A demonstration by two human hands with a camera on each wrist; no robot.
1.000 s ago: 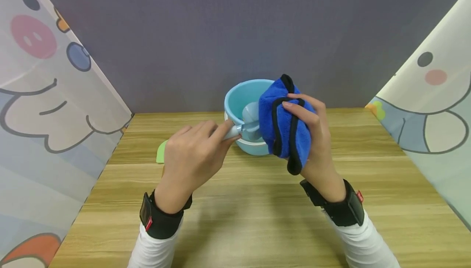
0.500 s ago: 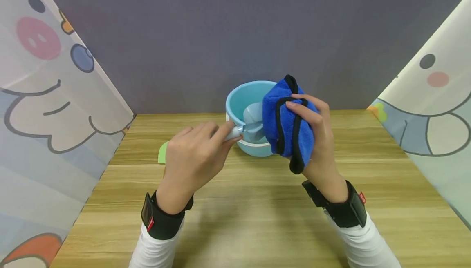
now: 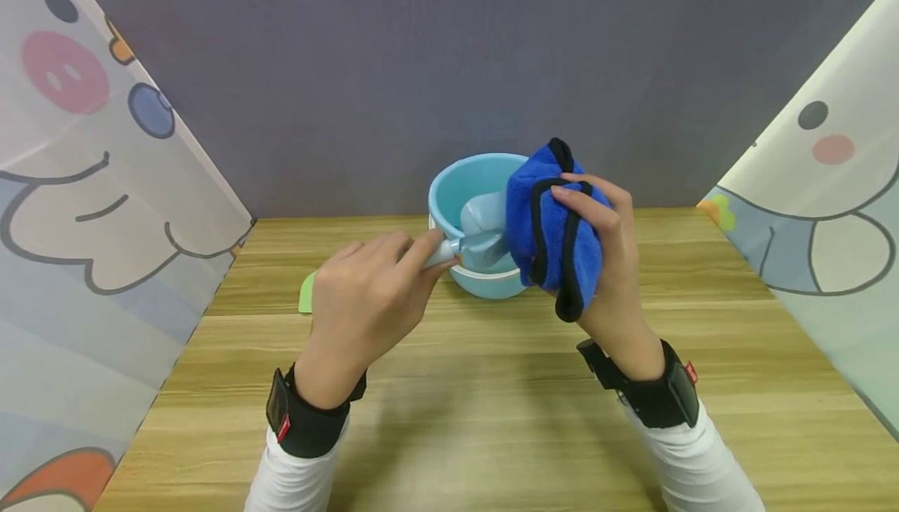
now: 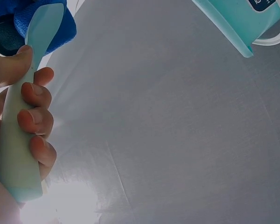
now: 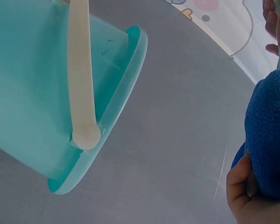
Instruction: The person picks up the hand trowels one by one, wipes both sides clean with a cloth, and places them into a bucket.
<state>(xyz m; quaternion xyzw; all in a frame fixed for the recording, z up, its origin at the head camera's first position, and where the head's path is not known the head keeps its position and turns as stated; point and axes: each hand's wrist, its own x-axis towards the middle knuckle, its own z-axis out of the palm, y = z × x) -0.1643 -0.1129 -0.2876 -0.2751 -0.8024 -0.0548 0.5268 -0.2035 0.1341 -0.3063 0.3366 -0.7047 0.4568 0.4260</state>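
My left hand (image 3: 368, 297) grips the handle of a pale blue spoon (image 3: 477, 235) (image 4: 18, 140), whose bowl points right, in front of a teal bucket (image 3: 467, 192). My right hand (image 3: 607, 250) holds a folded blue cloth with black trim (image 3: 548, 231) (image 5: 268, 135), pressed against the spoon's bowl. The cloth hides the far part of the spoon in the head view. The teal bucket (image 5: 51, 93) with its cream handle (image 5: 79, 70) stands on the wooden table (image 3: 492, 403) just behind both hands.
A small green thing (image 3: 307, 292) lies on the table, mostly hidden behind my left hand. Cartoon-printed panels (image 3: 84, 184) wall in the left and right sides, and a grey backdrop (image 3: 421, 67) closes the back.
My right hand with the cloth has shifted slightly right and up along the spoon's bowl. The left hand and the bucket have barely moved.
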